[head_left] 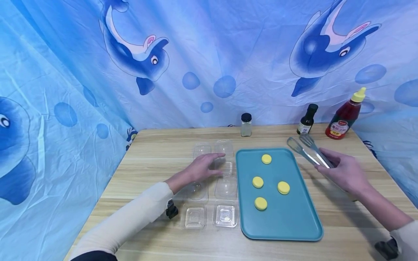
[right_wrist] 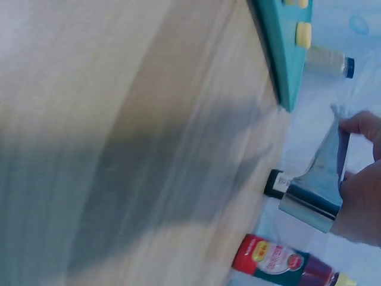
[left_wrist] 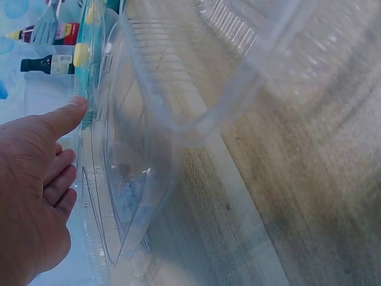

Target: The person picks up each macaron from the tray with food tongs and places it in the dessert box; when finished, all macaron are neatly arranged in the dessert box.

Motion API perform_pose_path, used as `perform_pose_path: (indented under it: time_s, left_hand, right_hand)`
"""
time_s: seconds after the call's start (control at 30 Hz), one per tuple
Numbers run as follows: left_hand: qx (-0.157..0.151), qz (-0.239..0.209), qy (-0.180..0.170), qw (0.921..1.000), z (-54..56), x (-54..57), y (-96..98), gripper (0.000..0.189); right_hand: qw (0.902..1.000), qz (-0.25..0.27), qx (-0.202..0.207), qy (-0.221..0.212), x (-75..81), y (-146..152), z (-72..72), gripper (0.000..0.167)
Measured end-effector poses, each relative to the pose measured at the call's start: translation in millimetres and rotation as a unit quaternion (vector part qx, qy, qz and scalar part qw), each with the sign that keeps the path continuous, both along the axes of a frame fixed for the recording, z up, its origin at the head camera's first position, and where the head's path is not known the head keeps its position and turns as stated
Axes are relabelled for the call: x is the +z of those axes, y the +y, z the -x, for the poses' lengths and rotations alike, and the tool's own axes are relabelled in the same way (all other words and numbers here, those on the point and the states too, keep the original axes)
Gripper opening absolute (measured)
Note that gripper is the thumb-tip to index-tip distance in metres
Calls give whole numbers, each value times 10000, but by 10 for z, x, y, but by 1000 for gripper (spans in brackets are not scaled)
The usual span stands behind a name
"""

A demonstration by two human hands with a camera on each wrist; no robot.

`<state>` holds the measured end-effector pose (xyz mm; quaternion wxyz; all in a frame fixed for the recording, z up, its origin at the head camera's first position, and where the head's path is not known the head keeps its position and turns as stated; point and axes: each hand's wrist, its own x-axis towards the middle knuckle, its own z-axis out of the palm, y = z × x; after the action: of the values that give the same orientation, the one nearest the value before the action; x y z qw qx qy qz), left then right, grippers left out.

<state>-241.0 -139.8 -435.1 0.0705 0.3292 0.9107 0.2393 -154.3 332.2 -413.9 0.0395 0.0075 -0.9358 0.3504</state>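
Note:
My left hand (head_left: 207, 166) hovers over the clear plastic boxes (head_left: 226, 214), thumb and fingers apart. In the left wrist view, that hand (left_wrist: 36, 185) has its thumb stretched out beside a clear box (left_wrist: 128, 161), and no held thing shows. Several of these boxes stand with lids flipped back, left of the teal tray (head_left: 281, 224). Several yellow round macaron-like cakes (head_left: 283, 187) lie on the tray. Right of it, my right hand (head_left: 346, 174) grips metal tongs (head_left: 308, 154), their tips spread apart and pointing toward the back. The tongs (right_wrist: 315, 185) also show in the right wrist view.
Along the back edge of the wooden table (head_left: 156, 152) stand a small black-capped jar (head_left: 246, 125), a dark sauce bottle (head_left: 307, 119) and a red ketchup bottle (head_left: 345, 116). A blue dolphin-print curtain (head_left: 202, 47) hangs behind and at both sides.

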Motion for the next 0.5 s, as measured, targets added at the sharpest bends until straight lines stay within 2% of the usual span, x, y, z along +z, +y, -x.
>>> perform_pose_path:
  time_s: [0.2,0.5]
  left_hand:
    - [51,88,19,9999,9,1,2,79]
    - [75,203,40,9998,-4,28,17,78]
  right_hand:
    - [9967,10,784,-230,41,-186,35,73]
    - [9910,-255,1273,-321,39,-444,85,71]
